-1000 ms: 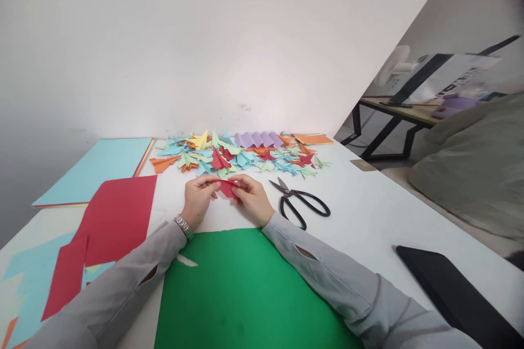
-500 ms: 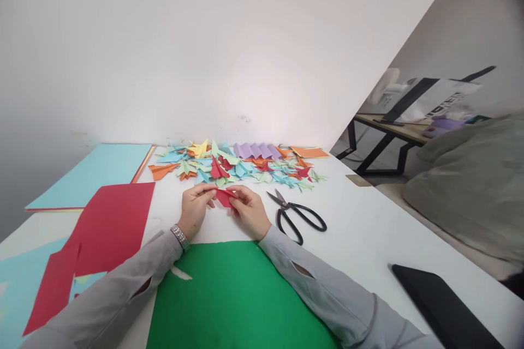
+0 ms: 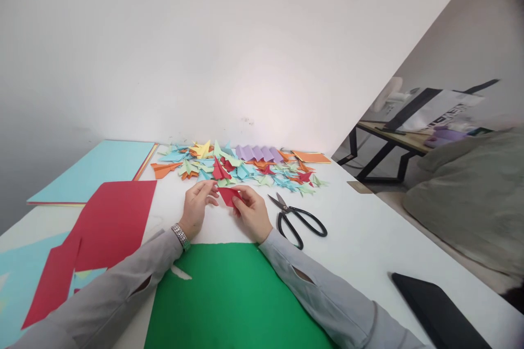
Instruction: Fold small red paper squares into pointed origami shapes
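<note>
A small folded piece of red paper (image 3: 229,197) is held up above the white table between my two hands. My right hand (image 3: 252,212) pinches its right side, the thumb in front. At the upper left corner of the paper is my left hand (image 3: 198,204), its fingertips closed lightly at that corner and the other fingers loosely curved. Exactly how the left fingertips grip is hard to see. Just beyond my hands lies a pile of folded paper planes, among them a red paper plane (image 3: 221,169) and an orange paper plane (image 3: 165,169).
Black-handled scissors (image 3: 290,209) lie partly spread at the right. A green sheet (image 3: 237,294) is under my forearms. To the left are red sheets (image 3: 117,223) and a stack of light blue paper (image 3: 98,170). Pleated purple paper (image 3: 258,153) and a black flat object (image 3: 434,305) also lie here.
The red paper has turned slightly and shows more of its face. My left fingers have shifted towards its left corner and spread a little, while my right hand keeps its pinch.
</note>
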`<action>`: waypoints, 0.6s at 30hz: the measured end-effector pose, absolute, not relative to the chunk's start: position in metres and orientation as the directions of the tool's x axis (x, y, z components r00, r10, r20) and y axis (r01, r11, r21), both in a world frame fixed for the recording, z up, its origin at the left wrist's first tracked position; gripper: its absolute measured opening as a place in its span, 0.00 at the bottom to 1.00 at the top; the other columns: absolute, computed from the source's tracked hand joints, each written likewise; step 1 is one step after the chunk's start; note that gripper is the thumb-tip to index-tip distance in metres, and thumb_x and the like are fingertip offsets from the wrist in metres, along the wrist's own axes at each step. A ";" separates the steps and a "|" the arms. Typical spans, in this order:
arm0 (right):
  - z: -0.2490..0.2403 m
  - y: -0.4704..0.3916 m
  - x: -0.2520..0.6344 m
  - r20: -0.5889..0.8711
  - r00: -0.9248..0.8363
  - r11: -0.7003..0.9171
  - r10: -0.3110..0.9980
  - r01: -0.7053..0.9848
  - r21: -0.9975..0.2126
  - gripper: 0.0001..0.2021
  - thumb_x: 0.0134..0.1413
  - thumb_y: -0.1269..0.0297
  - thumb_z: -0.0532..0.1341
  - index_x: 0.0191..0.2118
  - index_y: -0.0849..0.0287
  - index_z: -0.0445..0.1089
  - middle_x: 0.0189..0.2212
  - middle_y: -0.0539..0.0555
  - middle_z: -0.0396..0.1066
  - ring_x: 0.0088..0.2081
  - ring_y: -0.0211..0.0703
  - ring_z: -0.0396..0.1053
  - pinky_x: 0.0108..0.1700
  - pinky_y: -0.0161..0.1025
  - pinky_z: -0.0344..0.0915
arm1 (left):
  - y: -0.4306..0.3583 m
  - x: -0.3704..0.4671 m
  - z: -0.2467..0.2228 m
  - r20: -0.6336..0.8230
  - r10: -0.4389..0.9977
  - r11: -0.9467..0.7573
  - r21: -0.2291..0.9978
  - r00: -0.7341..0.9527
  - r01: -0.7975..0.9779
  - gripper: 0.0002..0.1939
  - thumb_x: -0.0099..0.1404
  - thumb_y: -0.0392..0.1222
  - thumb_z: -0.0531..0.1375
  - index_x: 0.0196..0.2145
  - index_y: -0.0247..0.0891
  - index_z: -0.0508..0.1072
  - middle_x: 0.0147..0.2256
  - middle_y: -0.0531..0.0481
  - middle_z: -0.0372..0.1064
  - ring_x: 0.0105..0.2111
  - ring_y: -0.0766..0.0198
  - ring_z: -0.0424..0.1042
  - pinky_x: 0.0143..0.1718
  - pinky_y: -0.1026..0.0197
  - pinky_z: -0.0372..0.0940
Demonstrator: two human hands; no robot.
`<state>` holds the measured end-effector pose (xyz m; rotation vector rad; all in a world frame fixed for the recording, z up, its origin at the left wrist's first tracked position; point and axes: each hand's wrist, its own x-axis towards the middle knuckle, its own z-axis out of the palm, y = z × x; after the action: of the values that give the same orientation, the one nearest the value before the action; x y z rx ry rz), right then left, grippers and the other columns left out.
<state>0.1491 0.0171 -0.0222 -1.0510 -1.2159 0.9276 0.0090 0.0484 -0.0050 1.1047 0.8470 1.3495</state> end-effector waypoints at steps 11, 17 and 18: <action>-0.029 0.016 0.148 0.402 0.047 0.389 0.915 0.172 -0.905 0.11 0.52 0.65 0.56 0.42 0.57 0.68 0.25 0.49 0.68 0.22 0.37 0.64 0.27 0.37 0.64 | 0.047 0.011 -0.009 0.142 0.912 -0.122 0.990 0.384 -0.075 0.24 0.57 0.60 0.58 0.31 0.32 0.73 0.22 0.53 0.66 0.16 0.71 0.64 0.18 0.65 0.59; -0.029 0.015 0.149 0.460 0.004 0.438 0.888 0.294 -0.849 0.10 0.54 0.66 0.55 0.42 0.57 0.69 0.29 0.52 0.71 0.27 0.40 0.67 0.32 0.39 0.66 | 0.046 0.011 -0.005 0.121 0.922 -0.118 0.993 0.368 -0.030 0.16 0.55 0.51 0.63 0.31 0.32 0.75 0.23 0.51 0.70 0.17 0.70 0.66 0.21 0.65 0.61; -0.029 0.015 0.149 0.459 0.010 0.435 0.888 0.301 -0.849 0.11 0.54 0.66 0.55 0.42 0.57 0.69 0.29 0.52 0.72 0.28 0.40 0.67 0.32 0.39 0.66 | 0.046 0.011 -0.005 0.117 0.926 -0.109 0.993 0.358 -0.042 0.15 0.54 0.48 0.64 0.31 0.32 0.75 0.22 0.51 0.70 0.18 0.69 0.66 0.22 0.65 0.61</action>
<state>0.1493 0.0147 -0.0288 -1.0863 -1.5419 0.6409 0.0111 0.0456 -0.0047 1.4284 0.8611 1.0218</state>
